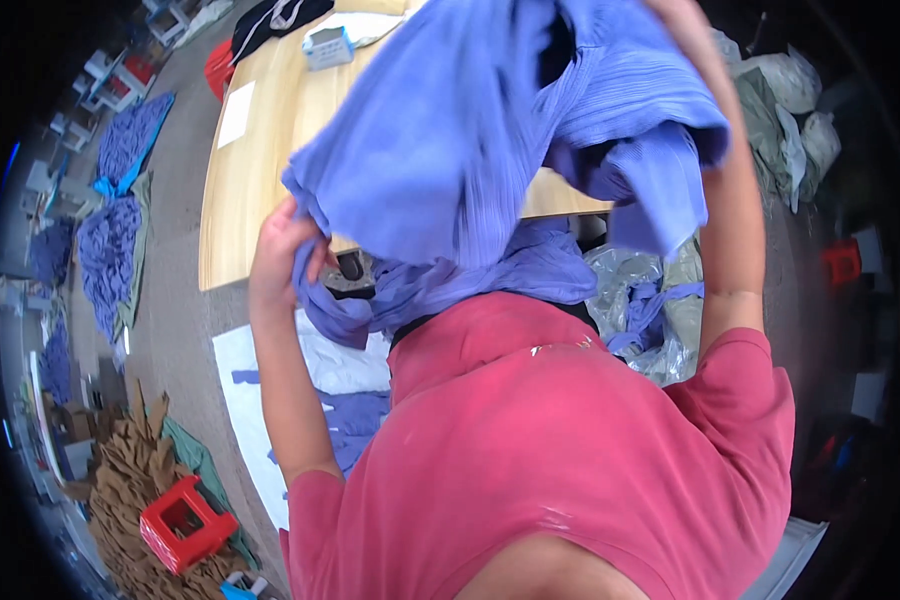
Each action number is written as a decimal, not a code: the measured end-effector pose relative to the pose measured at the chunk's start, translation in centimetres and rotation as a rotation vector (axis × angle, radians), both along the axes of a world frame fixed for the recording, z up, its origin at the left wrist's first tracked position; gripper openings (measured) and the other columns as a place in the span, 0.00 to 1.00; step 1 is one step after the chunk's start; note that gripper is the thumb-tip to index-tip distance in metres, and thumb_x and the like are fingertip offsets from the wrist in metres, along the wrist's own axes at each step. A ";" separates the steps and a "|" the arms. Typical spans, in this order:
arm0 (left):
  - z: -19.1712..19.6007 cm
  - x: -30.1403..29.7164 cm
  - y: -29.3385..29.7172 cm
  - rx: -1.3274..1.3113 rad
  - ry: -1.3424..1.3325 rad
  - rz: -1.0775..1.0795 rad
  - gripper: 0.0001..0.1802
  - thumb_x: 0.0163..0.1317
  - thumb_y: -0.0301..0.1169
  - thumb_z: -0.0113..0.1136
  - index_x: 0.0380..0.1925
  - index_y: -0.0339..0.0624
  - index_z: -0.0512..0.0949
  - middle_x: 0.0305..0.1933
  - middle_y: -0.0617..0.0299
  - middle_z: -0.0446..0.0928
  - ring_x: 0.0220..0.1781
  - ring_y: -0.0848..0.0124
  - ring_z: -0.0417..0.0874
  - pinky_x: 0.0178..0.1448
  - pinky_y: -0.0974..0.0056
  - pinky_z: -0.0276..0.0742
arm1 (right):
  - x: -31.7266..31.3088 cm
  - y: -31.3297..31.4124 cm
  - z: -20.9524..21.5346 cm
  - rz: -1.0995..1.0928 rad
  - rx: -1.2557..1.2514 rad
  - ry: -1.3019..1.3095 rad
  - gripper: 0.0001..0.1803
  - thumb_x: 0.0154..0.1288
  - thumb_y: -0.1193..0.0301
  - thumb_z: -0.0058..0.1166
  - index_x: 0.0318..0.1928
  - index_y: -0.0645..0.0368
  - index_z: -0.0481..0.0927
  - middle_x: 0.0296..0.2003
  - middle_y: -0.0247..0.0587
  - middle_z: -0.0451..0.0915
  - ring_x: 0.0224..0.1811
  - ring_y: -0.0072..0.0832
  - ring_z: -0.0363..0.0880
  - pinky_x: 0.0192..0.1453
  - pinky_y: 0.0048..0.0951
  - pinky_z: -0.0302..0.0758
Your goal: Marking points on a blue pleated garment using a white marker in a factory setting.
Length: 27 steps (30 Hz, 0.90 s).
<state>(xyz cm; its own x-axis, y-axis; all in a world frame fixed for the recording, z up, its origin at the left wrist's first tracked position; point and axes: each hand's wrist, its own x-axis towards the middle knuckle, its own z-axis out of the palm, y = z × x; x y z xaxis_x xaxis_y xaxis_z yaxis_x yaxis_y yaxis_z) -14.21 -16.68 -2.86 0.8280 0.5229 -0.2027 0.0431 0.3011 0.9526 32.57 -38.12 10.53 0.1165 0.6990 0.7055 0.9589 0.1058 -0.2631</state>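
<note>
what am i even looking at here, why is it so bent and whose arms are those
This is one picture from a wide fisheye camera worn on a person's head, looking down, so straight edges curve near the rim. The arms belong to the wearer, in a pink t-shirt. The left hand has a grip on the lower edge of a blue ribbed garment, held up in front of a wooden table. The right arm is raised; its hand is out of view at the top. On the table lie a white sheet and a small box. On the floor are more blue cloth piles and a red stool.
</note>
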 end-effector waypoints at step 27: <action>-6.6 13.7 -0.6 0.841 0.364 0.327 0.15 0.61 0.25 0.55 0.47 0.35 0.80 0.41 0.58 0.82 0.45 0.64 0.82 0.52 0.65 0.75 | -7.9 -3.6 -25.7 -0.231 -0.366 0.669 0.14 0.61 0.64 0.62 0.43 0.60 0.82 0.27 0.32 0.80 0.28 0.21 0.78 0.34 0.25 0.75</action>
<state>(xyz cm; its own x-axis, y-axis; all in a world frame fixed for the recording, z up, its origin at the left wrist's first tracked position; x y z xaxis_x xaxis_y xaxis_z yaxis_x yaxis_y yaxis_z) -0.55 -17.23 -9.42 0.5765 0.8071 0.1275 0.4131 -0.4225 0.8067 24.70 -41.72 -15.16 0.6049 0.7791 0.1646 0.5719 -0.2812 -0.7706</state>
